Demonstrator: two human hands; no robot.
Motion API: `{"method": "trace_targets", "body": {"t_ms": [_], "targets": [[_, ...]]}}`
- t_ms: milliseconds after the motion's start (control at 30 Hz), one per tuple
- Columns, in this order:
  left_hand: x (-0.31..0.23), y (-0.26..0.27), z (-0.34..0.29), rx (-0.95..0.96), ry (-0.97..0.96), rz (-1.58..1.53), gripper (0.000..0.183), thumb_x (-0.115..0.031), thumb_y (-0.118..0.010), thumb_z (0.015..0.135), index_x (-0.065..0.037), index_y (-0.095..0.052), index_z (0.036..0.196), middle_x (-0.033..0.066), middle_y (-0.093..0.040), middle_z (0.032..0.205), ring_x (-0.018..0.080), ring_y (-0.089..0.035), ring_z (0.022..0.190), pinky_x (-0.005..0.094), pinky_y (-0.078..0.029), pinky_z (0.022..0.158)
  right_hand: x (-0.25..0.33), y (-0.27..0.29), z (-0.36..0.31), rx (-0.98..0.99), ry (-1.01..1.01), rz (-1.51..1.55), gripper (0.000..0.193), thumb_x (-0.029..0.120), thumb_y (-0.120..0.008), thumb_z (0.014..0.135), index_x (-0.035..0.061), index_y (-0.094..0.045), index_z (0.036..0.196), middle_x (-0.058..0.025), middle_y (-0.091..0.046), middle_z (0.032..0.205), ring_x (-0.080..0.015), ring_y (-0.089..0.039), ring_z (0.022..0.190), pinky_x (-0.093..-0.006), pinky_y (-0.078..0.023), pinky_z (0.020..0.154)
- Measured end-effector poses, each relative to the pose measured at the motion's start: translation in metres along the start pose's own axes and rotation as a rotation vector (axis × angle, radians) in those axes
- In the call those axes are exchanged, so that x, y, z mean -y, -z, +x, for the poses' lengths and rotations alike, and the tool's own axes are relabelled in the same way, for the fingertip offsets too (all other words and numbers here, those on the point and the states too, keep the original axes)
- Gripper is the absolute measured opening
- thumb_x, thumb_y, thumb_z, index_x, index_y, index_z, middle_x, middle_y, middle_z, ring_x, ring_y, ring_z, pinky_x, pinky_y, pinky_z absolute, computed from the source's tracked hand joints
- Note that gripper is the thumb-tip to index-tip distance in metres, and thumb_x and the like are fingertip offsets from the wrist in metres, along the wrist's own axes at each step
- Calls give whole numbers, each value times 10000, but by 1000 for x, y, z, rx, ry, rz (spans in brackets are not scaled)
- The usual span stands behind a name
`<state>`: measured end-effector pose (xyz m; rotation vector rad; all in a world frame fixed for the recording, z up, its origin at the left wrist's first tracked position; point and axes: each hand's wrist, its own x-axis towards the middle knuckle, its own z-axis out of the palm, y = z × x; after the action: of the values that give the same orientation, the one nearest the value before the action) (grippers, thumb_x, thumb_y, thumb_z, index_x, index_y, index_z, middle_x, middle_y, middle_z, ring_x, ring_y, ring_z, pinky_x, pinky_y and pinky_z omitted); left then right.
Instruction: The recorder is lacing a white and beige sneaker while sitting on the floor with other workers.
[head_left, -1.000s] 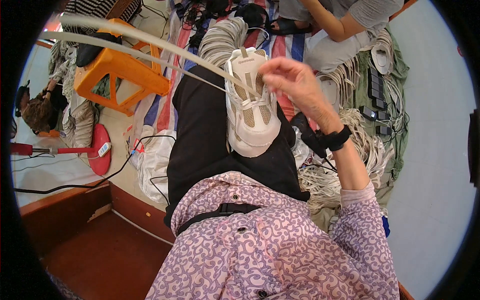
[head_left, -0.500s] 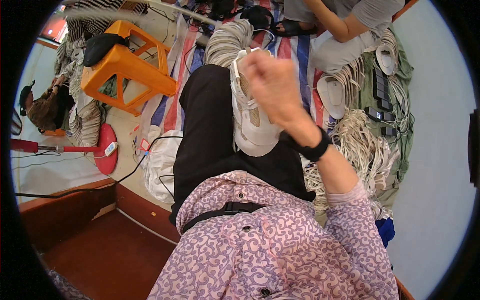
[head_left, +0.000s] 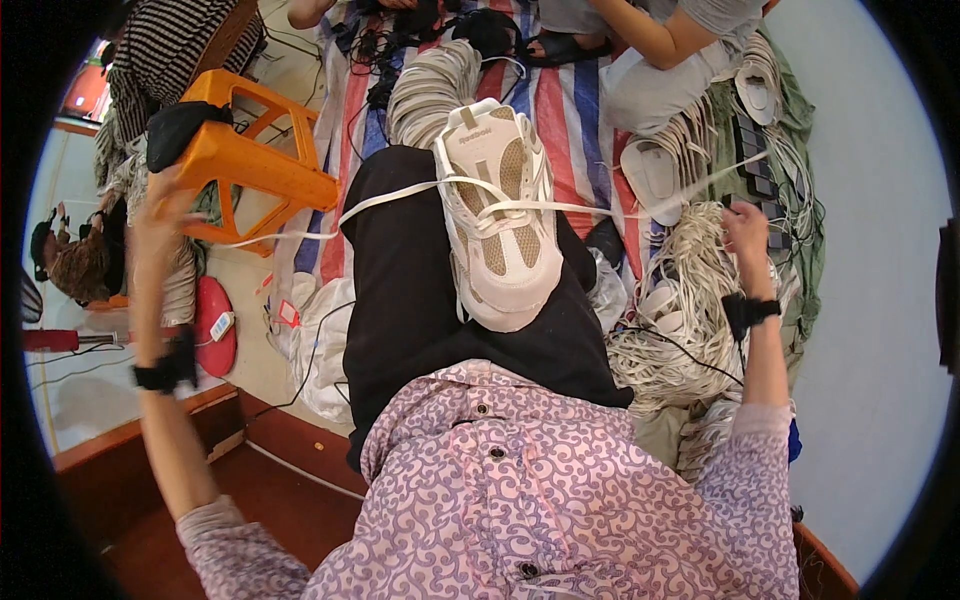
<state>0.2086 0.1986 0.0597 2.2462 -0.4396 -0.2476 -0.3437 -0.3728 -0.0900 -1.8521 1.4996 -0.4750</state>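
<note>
A cream and beige sneaker point(head_left: 505, 265) rests on my lap between my black-trousered thighs, its toe toward me and its tongue away. A flat off-white shoelace point(head_left: 395, 195) crosses its front and stretches out to both sides. My left hand point(head_left: 165, 215) is out at the far left, smeared by motion. The lace's left part runs toward it, but I cannot see whether the fingers grip it. My right hand point(head_left: 746, 235) is raised at the right with fingers curled. The lace's blurred right end passes just above it, and what those fingers hold, if anything, is hidden.
Loose laces point(head_left: 690, 300) lie heaped at my right, near nested shoe parts point(head_left: 655, 180). More are stacked point(head_left: 430, 95) beyond my knees on a striped sheet point(head_left: 575, 120). An orange stool point(head_left: 255, 165) stands at left. A person in grey point(head_left: 655, 75) sits at the far right.
My right hand has moved off the sneaker and out to the right. My left hand has come into view at the far left. The lace now spreads out to both sides.
</note>
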Motion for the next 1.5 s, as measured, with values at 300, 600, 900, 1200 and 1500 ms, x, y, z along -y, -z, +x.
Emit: {"method": "trace_targets", "body": {"t_ms": [300, 600, 900, 1200, 1500], "targets": [[-135, -218, -124, 445, -433, 144, 280, -16, -694, 858, 48, -575, 1103, 117, -666, 956, 116, -646, 639, 235, -498, 533, 166, -112, -157, 437, 604, 501, 166, -5, -676, 838, 5, -697, 1003, -50, -645, 947, -123, -627, 753, -242, -495, 629], [-159, -225, -113, 474, -273, -40, 145, -89, -619, 952, 51, -654, 968, -8, -606, 724, 39, -586, 569, 199, -456, 487, 184, -125, -156, 385, 1024, 272, 209, -92, -670, 804, -9, -667, 995, -108, -658, 902, -252, -668, 780, -310, -514, 649], [-155, -240, -106, 509, -343, -100, 155, -2, -605, 907, 31, -648, 1051, 29, -644, 916, 27, -583, 598, 183, -460, 502, 206, -120, -140, 442, 1489, -159, 167, 65, -608, 772, 12, -528, 908, -107, -536, 867, -281, -636, 768, -371, -505, 618], [-148, -251, -111, 582, -384, -90, 95, -5, -616, 896, 43, -632, 977, 34, -664, 858, 42, -597, 568, 197, -452, 469, 192, -116, -144, 725, 1039, 241, 152, -18, -622, 808, -16, -532, 931, -144, -564, 866, -334, -623, 812, -400, -483, 695], [-150, -255, -111, 554, -229, -310, 82, 4, -622, 847, 53, -632, 912, 106, -671, 716, 118, -632, 546, 252, -493, 526, 193, -124, -142, 573, 1147, 258, 213, -100, -669, 789, -4, -647, 978, -107, -627, 1009, -244, -650, 862, -303, -525, 719]]}}
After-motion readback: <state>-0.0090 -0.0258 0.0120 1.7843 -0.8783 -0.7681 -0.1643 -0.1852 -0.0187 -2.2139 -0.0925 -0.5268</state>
